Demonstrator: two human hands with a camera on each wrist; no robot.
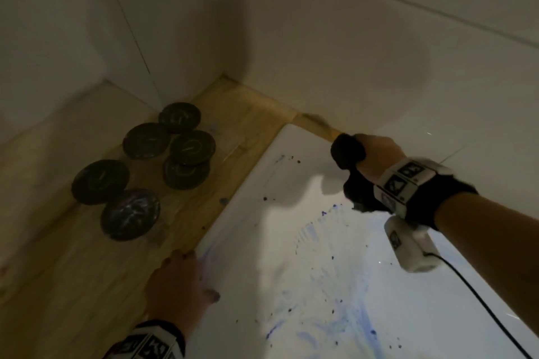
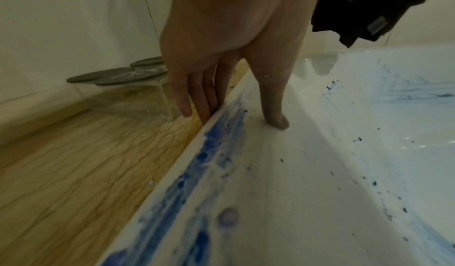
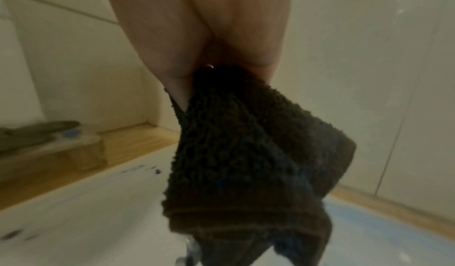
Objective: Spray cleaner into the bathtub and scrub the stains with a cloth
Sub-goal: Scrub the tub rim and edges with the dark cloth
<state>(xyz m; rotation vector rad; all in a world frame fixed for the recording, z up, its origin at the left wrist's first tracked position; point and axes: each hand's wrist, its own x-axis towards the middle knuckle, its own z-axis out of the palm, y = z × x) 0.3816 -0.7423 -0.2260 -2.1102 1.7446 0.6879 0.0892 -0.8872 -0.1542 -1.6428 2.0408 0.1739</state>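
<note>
Over the bathtub, we are gripping the dark cloth in our right hand, our left hand resting flat-fingered on the rim. Blue stains are still streaking it, so most scrubbing looks left.

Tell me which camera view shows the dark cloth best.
The right wrist view: the dark cloth fills the frame, its looped weave visible, hanging from the right hand. The head view shows it bunched in the fist above the bathtub. The left wrist view catches only a corner.
</note>
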